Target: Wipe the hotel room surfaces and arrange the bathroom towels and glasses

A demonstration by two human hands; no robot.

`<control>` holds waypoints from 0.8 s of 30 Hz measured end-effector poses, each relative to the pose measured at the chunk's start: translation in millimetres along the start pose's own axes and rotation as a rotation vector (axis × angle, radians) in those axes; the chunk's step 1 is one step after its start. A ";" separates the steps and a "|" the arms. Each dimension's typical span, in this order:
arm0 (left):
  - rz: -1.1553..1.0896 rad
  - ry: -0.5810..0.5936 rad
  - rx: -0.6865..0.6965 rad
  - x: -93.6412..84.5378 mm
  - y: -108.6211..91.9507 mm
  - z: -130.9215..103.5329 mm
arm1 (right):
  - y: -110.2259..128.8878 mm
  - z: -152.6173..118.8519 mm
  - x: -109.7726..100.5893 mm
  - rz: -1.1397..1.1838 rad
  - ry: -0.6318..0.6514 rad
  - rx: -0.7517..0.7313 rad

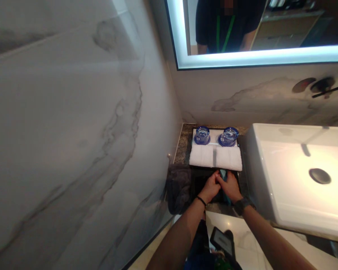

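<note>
My left hand (211,186) and my right hand (230,186) meet over the front of a black tray (198,178). A slim teal packet (223,174) shows between them, with part of it below my right hand. My right fingers are closed on this packet. The left fingers are drawn together against the right fingertips; what they pinch is hidden. Just beyond my hands lies a folded white towel (202,156) beside a second white towel (229,158), a grey strip between them. Behind the towels stand two blue-tinted glasses (202,135) on blue discs.
A white basin (263,180) stands close on the right, under a dark wall tap (323,85). Dark grey cloth (178,187) hangs left of the tray, near the marble wall (101,131). A lit mirror (231,60) is above; a device (222,240) hangs at my body.
</note>
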State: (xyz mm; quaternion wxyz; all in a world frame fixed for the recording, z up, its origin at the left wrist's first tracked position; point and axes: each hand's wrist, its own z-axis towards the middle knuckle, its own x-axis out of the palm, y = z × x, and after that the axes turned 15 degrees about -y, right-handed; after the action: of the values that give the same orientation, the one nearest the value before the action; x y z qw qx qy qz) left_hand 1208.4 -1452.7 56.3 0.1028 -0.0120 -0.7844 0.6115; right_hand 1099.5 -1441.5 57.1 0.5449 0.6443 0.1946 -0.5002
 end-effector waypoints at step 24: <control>1.598 -0.263 0.305 -134.4 -23.9 -67.2 | 28.2 -3.9 -26.0 -0.414 0.190 -0.352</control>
State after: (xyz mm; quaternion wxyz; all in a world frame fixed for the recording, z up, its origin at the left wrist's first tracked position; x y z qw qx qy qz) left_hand 1354.3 -1413.9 75.1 -0.4557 -0.4808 -0.4532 0.5965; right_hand 1112.6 -1439.6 93.3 0.5138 0.5304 0.4561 -0.4967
